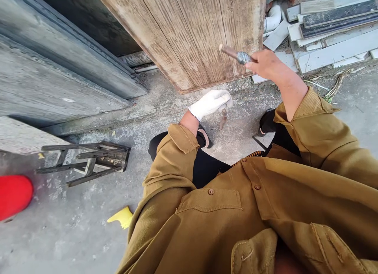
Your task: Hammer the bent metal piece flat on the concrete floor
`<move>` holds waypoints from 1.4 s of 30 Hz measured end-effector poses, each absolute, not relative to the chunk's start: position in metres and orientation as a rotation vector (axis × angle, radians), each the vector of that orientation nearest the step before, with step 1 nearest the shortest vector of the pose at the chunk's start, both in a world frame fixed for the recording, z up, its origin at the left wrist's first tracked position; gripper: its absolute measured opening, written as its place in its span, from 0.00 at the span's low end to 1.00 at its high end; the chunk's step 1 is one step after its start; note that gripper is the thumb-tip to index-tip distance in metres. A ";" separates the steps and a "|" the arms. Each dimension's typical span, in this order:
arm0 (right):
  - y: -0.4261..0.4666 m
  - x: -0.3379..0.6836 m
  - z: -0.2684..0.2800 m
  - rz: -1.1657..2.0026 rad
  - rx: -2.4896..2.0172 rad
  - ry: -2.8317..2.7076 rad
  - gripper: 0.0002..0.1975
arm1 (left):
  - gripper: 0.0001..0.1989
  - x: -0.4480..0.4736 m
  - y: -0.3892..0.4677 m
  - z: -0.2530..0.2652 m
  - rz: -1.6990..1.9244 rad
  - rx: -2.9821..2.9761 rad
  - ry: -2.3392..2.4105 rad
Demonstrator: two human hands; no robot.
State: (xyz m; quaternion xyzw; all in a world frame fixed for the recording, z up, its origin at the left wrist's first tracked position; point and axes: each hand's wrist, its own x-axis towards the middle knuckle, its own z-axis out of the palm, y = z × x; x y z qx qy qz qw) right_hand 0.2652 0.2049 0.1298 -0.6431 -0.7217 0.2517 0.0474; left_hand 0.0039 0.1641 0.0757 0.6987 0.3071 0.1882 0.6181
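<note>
My right hand (267, 64), bare, is closed around a wooden stick (230, 52) with a coil of grey wire (243, 58) wound about it. The stick points left, its pale end in front of the weathered plank panel (195, 33). My left hand (211, 103), in a white glove, is lower down near the panel's bottom edge, its fingers curled together. Just below those fingers shows a small blurred brown piece (223, 118). Whether the glove grips it cannot be made out.
On the left is a dark wooden stool (97, 157) lying on the concrete floor, beside grey boards (59, 77). A red object (13, 197) and a yellow scrap (122, 217) are nearer. Stacked boards and tiles (333, 33) with a white pipe elbow (273, 18) fill the upper right.
</note>
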 end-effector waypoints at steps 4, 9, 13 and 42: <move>0.203 0.254 0.127 0.780 -2.041 -2.519 0.27 | 0.28 -0.002 0.167 0.078 0.487 1.568 0.705; 0.198 0.246 0.130 0.827 -1.983 -2.649 0.30 | 0.25 -0.003 0.165 0.087 0.484 1.561 0.758; 0.192 0.238 0.131 0.757 -1.939 -2.867 0.27 | 0.24 0.000 0.162 0.094 0.405 1.650 0.792; 0.194 0.243 0.128 0.788 -1.965 -2.489 0.20 | 0.24 0.012 0.161 0.068 0.378 1.650 0.738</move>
